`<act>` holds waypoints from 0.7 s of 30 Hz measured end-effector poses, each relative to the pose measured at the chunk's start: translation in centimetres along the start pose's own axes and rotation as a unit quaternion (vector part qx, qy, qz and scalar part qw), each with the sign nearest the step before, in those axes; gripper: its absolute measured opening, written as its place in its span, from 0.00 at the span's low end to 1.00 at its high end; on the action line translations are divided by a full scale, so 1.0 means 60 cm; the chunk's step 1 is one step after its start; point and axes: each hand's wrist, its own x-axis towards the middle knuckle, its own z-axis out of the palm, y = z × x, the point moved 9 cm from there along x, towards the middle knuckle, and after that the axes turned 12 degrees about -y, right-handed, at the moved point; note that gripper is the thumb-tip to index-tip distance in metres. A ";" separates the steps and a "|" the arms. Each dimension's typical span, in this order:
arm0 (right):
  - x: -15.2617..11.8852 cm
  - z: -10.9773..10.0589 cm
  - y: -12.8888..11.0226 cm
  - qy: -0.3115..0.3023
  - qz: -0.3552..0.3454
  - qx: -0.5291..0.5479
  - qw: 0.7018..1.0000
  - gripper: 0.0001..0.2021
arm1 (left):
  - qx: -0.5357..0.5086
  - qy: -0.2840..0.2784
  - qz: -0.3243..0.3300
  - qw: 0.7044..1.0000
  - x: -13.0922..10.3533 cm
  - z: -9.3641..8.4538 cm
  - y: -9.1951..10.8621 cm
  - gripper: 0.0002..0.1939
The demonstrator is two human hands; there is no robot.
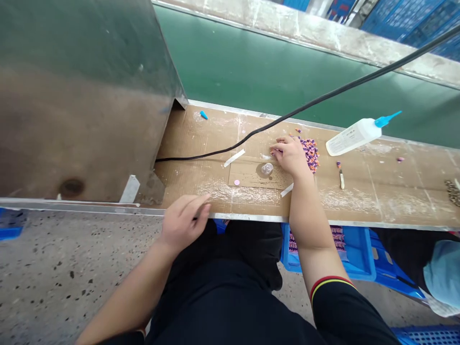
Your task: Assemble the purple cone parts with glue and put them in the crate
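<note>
My right hand (290, 157) reaches over the cardboard, beside a pile of small purple-and-orange pieces (312, 154). Its fingers are bent and close together, with a bit of orange showing at the fingertips; the hand hides part of the pile. Over the bench's front edge hovers my left hand (185, 220), fingers half bent and the thumb apart, with nothing visible in it. Between the hands lies a cardboard piece (247, 173), bearing a small clear cup-like object (267, 168) and a pink disc (236, 182).
A white bottle with a blue nozzle (354, 137) lies at the right, near a small knife-like tool (341, 179). A black cable (264, 128) crosses the bench. Left stands a metal housing (89, 96); below is a blue tray (359, 254). Another person's sleeve (443, 270) shows at right.
</note>
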 end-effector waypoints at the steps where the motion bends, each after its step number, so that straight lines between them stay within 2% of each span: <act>1: 0.001 0.008 0.000 -0.001 -0.004 0.002 1.000 0.13 | 0.014 -0.008 0.020 1.000 0.010 0.017 0.008 0.12; 3: -0.003 0.017 0.002 -0.002 -0.008 0.009 1.000 0.13 | 0.032 -0.039 0.042 0.998 0.037 0.059 0.018 0.13; 6: -0.010 0.023 0.010 -0.009 -0.012 0.021 1.000 0.14 | 0.018 -0.128 0.015 0.991 0.078 0.129 0.011 0.14; 9: -0.014 0.025 0.018 0.001 -0.007 0.033 0.999 0.14 | -0.005 -0.185 -0.023 0.982 0.100 0.165 -0.004 0.17; 13: -0.019 0.028 0.022 0.036 0.016 0.036 0.999 0.14 | -0.038 -0.183 -0.063 0.980 0.108 0.167 -0.024 0.14; 16: -0.024 0.025 0.023 0.053 0.027 0.045 0.997 0.18 | -0.057 -0.164 -0.057 0.983 0.110 0.162 -0.022 0.11; 21: -0.040 -0.011 0.018 0.084 0.015 0.119 0.989 0.18 | -0.092 -0.146 -0.055 0.983 0.111 0.154 -0.017 0.07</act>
